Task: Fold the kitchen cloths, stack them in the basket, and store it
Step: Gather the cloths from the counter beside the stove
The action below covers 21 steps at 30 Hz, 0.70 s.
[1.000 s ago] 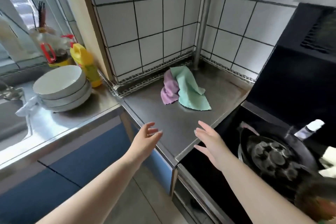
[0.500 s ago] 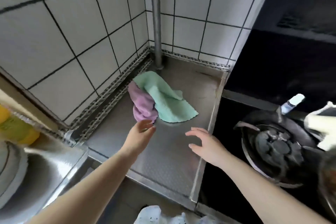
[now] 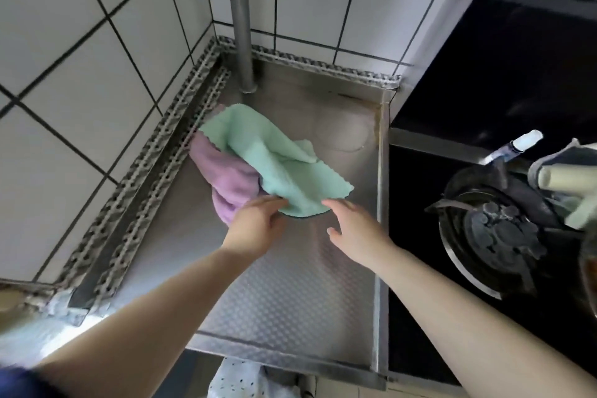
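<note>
From the head view, the two crumpled cloths lie together on the steel counter (image 3: 290,284) near the tiled corner, the green cloth (image 3: 281,168) draped over the purple cloth (image 3: 226,184). My left hand (image 3: 255,226) has its fingertips at the green cloth's near edge; whether they pinch it I cannot tell, since the hand's back hides them. My right hand (image 3: 355,226) hovers just beside that same hem, fingers spread and holding nothing. I judge the step is lifting the green one free: I should take two neighbouring corners, peel it off without dragging the purple one, and keep clear of the gas burner (image 3: 497,229). No basket shows.
</note>
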Motion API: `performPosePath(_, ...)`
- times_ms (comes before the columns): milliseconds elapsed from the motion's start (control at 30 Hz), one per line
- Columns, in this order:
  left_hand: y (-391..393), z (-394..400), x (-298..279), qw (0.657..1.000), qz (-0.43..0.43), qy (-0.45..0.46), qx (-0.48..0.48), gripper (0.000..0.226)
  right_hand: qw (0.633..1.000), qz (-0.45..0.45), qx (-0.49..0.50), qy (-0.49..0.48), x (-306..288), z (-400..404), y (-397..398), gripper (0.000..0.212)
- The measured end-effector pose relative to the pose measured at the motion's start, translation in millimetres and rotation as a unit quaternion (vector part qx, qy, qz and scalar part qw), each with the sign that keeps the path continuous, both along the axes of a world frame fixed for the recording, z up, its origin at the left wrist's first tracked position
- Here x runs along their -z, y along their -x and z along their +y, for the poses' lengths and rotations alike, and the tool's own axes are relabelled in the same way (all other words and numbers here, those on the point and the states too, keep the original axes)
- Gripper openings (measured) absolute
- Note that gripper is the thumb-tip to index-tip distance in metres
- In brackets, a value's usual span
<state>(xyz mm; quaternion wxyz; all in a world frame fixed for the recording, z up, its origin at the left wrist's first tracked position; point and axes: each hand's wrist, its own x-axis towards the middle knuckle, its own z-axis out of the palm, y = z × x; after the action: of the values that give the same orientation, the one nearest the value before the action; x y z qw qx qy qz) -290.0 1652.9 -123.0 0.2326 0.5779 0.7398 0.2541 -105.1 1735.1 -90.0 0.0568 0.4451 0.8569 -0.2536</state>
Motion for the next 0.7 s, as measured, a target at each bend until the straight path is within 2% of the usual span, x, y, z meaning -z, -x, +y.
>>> performPosePath(100, 4, 12, 14, 0.998, 0.049, -0.01, 0.036, 0.033, 0.999, -0.031, -0.019, -0.025, 17, 14, 13, 0.053)
performPosePath(233, 4, 19, 22, 0.99, 0.128, 0.015, 0.055, 0.033, 0.994, -0.072, -0.029, -0.077, 36, 21, 17, 0.042)
performPosePath(367, 1, 29, 25, 0.981, 0.191, 0.004, 0.047, 0.017, 0.99, -0.027, -0.004, -0.135, 46, 25, 22, 0.024)
performPosePath(467, 5, 35, 23, 0.984, 0.174, -0.024, 0.027, 0.002, 0.99, -0.025, -0.007, -0.141, 43, 33, 27, 0.019)
performPosePath(600, 4, 41, 3, 0.99, 0.097, -0.103, 0.0, 0.02, 0.988, 0.067, 0.034, -0.135, 17, 43, 26, 0.019)
performPosePath(700, 5, 50, -25, 0.99, 0.063, -0.12, -0.04, 0.014, 0.984, 0.117, 0.036, -0.13, -16, 50, 27, 0.021)
